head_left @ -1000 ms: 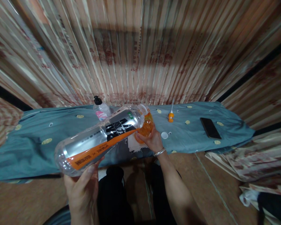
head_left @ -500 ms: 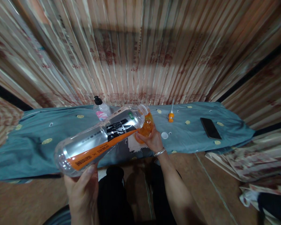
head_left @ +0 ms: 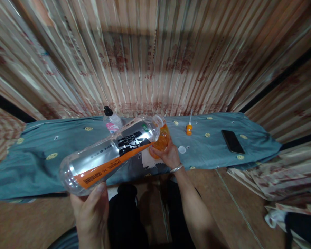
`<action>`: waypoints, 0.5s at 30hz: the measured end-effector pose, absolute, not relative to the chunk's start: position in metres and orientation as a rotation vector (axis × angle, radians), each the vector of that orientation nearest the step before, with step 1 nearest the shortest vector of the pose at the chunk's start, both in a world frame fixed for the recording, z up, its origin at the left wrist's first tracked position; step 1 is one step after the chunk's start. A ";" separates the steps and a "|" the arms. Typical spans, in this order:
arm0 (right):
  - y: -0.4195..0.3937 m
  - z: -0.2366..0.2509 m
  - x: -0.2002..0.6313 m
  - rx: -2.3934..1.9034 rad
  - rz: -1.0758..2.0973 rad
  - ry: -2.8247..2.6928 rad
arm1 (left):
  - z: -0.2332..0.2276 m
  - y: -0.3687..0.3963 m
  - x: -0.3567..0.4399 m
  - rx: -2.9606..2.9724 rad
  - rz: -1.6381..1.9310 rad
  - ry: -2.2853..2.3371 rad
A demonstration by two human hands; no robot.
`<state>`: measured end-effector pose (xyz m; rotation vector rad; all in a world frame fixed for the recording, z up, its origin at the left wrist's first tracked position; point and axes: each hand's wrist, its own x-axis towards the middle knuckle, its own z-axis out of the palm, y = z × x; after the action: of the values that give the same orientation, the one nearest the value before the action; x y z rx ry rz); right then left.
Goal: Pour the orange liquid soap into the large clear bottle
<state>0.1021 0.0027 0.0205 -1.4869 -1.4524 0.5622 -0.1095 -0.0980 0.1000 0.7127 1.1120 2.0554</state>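
Observation:
My left hand (head_left: 92, 207) grips the base end of a large clear plastic bottle (head_left: 111, 152) with a silver, black and orange label. The bottle lies tilted, its neck up and to the right, with the mouth at the top of an orange bottle (head_left: 161, 140). My right hand (head_left: 168, 154), a silver bracelet on its wrist, is wrapped round the orange bottle. Whether liquid flows between the two cannot be made out. Beneath the orange bottle lies a white cloth or tissue (head_left: 149, 162). An orange pump top (head_left: 189, 128) with a pale tube stands to the right.
A clear bottle with a black pump (head_left: 112, 121) stands behind the large bottle. A white round cap (head_left: 181, 149) and a black phone (head_left: 232, 141) lie on the teal patterned cloth (head_left: 215, 152) covering the narrow table. Striped curtains (head_left: 155, 62) hang behind and at both sides.

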 end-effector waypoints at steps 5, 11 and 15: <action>0.002 0.021 0.102 -1.489 0.553 -1.448 | 0.100 -0.099 -0.111 0.788 2.005 1.150; 0.003 0.020 0.102 -1.475 0.570 -1.444 | 0.099 -0.098 -0.110 0.759 2.027 1.115; 0.003 0.020 0.103 -1.465 0.566 -1.446 | 0.097 -0.098 -0.112 0.742 2.029 1.127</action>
<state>0.1030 0.0027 0.0196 -1.4649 -1.4455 0.5664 -0.1117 -0.0984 0.0967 0.7422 1.1265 2.0286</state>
